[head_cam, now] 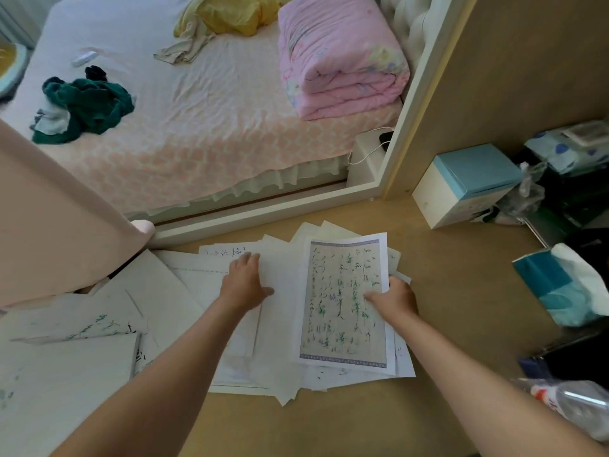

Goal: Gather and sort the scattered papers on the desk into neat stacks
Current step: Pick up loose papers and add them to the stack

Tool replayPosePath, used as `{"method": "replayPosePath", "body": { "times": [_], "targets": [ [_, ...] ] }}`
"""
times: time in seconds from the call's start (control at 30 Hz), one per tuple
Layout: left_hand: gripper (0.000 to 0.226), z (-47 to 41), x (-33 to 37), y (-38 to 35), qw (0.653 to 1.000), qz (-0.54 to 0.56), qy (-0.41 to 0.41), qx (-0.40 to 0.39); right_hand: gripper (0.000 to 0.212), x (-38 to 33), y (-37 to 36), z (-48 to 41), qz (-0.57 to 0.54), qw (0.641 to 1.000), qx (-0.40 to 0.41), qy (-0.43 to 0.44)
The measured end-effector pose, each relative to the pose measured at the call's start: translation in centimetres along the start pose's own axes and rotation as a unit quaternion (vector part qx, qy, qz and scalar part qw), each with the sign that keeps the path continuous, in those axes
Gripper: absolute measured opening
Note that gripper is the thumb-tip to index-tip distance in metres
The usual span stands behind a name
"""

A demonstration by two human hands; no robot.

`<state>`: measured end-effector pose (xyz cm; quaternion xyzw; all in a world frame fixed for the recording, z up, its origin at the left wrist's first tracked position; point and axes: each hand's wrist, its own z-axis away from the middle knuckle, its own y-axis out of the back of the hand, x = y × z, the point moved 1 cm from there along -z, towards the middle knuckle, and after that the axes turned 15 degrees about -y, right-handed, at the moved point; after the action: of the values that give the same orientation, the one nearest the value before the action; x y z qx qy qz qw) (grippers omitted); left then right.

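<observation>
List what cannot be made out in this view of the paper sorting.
- Handwriting on the bordered sheet: too small and blurred to read.
- Sheets under the bordered sheet: covered, so their number and contents are unknown.
- Papers at the left: cut off by the frame edge.
- Right hand fingers: behind the sheet's edge; only the thumb shows.
- Paper beneath the left hand: hidden by the palm.

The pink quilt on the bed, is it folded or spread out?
Folded: the pink quilt sits as a thick layered bundle at the bed's corner.
</observation>
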<state>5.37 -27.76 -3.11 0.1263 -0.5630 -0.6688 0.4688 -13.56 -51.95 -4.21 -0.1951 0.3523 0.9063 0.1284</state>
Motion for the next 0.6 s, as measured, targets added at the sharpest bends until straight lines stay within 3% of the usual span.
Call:
{"method": "replayPosePath", "body": {
  "times": [0.1,0.17,0.33,0.47,0.6],
  "targets": [
    [0.133,-0.7,-0.7,-0.9,0.993,-0.025,0.041,-0.107,0.021,-1.2,-1.1,0.4,-0.030,0.999,-0.017,0.014],
    [0.137,-0.5,-1.0,-1.6,0.992,-0.034,0.037,-0.119,0.021,-1.9,-2.0,0.8,-0.044,0.998,-0.022,0.024],
    [0.088,1.5,-1.1,-2.2,0.997,0.046,0.014,0.054,0.020,-3.3,-4.2,1.7,-0.070,0.996,-0.045,0.035],
    [0.070,3.9,-2.0,-4.2,0.995,-0.048,0.049,0.069,0.021,-3.3,-5.0,2.3,-0.042,0.997,-0.052,0.043],
    [0.028,5.0,-2.1,-3.7,0.985,0.014,0.056,0.161,0.021,-2.7,-5.1,2.4,-0.005,0.996,-0.077,0.054]
  ]
}}
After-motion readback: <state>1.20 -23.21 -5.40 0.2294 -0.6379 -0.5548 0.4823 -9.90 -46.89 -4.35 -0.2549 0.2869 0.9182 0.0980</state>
